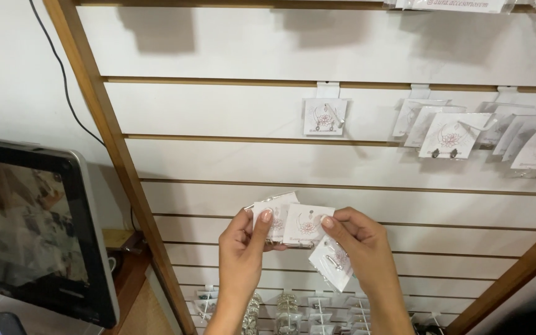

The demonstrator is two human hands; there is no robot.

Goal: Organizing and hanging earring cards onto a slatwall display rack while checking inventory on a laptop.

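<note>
My left hand and my right hand are raised together in front of a white slatted display wall. Between them they hold several small white jewellery cards in clear sleeves, fanned out. The left thumb presses on the leftmost card. My right hand's thumb rests on the middle card, and a lower card with earrings hangs under its fingers. One single card hangs on a hook straight above the hands.
Rows of similar cards hang on hooks at the upper right. More jewellery cards and bracelets sit low on the wall below my hands. A dark monitor stands at the left, with a black cable above it.
</note>
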